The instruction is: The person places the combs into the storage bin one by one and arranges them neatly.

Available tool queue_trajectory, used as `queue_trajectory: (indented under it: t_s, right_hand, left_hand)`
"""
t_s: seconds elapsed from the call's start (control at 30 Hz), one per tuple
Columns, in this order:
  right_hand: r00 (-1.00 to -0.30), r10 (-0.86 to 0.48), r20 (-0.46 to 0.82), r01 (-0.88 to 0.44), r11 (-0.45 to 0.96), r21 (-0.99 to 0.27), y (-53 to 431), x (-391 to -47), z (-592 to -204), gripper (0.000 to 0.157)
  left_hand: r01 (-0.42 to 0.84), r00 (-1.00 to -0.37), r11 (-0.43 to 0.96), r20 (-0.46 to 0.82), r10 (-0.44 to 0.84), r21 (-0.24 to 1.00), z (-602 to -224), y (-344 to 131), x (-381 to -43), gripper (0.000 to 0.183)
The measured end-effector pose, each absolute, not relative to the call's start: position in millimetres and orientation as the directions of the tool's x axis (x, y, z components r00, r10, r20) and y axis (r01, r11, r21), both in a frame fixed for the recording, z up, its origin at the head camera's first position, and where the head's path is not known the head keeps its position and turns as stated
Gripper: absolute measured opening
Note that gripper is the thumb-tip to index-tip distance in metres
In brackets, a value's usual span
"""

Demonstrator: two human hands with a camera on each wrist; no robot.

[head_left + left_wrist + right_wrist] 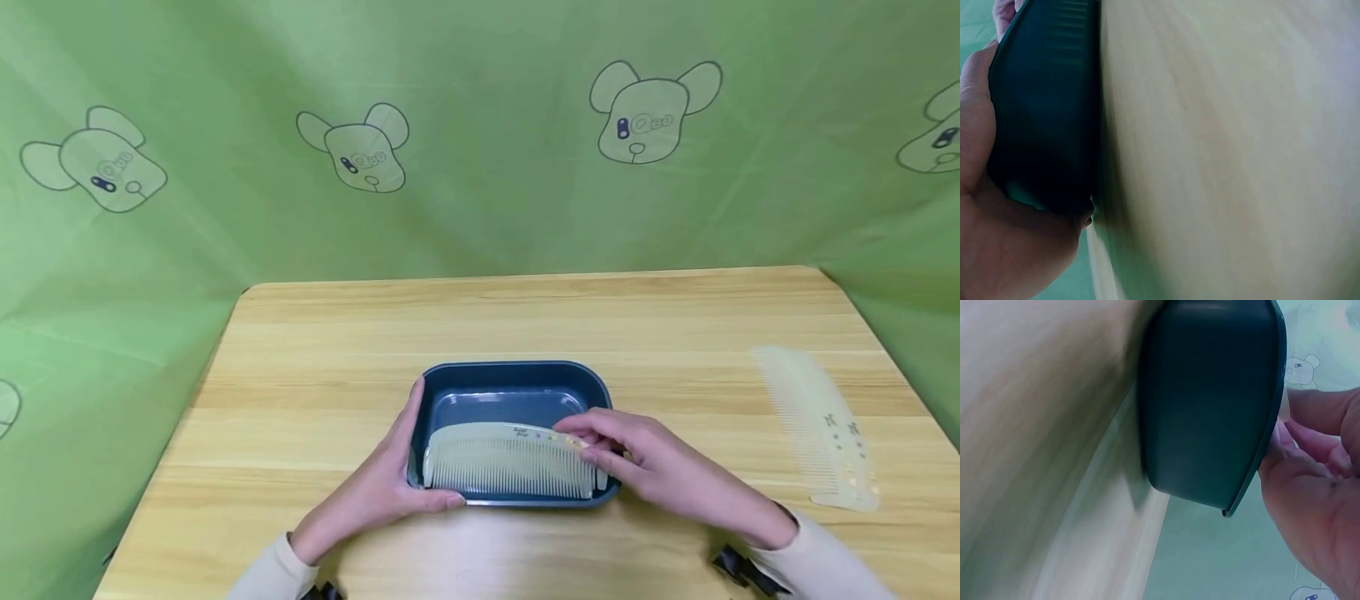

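Dark blue rectangular tray with rounded corners [495, 406]: lower centre of the frame, on a pale wood-grain surface [322, 333]. Pale translucent comb, curved back, fine teeth [495, 461]: inside the tray, along its near side. Left hand [393, 482]: fingers gripping the tray's left end, thumb at the near rim. Right hand [645, 454]: fingers pinching the comb's right end. Two overlapping pale translucent combs [817, 425]: right of the frame. Printed green cloth [480, 225]: behind.

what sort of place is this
Probably a staged recording spot, not a lived-in room: green sheeting printed with cartoon animal heads hangs behind and beside a wood-grain table.
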State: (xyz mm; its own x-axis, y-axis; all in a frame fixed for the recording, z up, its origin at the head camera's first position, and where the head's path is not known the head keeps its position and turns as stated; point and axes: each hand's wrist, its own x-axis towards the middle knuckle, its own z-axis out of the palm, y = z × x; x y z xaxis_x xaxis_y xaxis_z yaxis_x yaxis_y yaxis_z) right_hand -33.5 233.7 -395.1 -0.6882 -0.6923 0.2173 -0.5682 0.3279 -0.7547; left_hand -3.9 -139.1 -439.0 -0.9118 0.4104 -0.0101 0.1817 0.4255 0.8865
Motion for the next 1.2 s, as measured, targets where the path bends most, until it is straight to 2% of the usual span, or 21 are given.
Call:
queue_trajectory:
  t_s: [0.47, 0.83, 1.2]
  right_hand:
    - [-0.642, -0.738, 0.206, -0.633, 0.360, -0.685, 225, -35, -395, 0.030]
    - [-0.676, -0.725, 0.133, -0.615, 0.456, -0.643, 218, -30, -394, 0.025]
    - [-0.699, -0.694, 0.174, -0.652, 0.518, -0.553, 212, -20, -399, 0.027]
  left_hand:
    - [0.159, -0.911, 0.417, -0.030, 0.410, 0.895, -441, -140, -3, 0.148]
    - [0.143, -0.916, 0.428, -0.045, 0.400, 0.892, -440, -140, -3, 0.147]
    - [0.143, -0.914, 0.420, -0.044, 0.404, 0.896, -439, -140, -3, 0.147]
